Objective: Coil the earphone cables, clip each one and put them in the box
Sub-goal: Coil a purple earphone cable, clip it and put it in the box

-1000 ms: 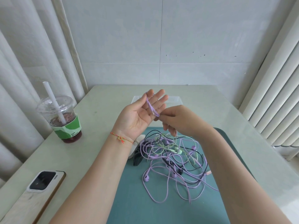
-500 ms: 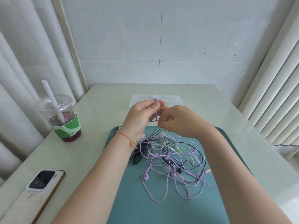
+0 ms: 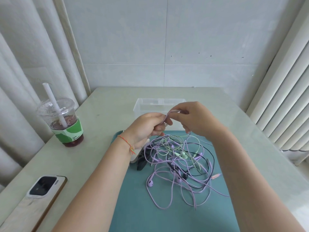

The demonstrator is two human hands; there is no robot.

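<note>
Both hands, left hand [image 3: 145,126] and right hand [image 3: 195,118], pinch purple earphone cable [image 3: 168,114] before clear box [image 3: 150,106]; iced drink cup [image 3: 64,123], phone [image 3: 41,185] left of tangle [image 3: 180,164].

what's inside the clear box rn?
Nothing visible inside the clear box: no coiled cable shows through its walls. Both hands, pinching a purple cable, cover its near right part, so that corner can't be checked.

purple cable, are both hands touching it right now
Touching. The head view shows the left hand and the right hand each pinching the purple cable, a short length stretched between their fingertips above the box.
</note>
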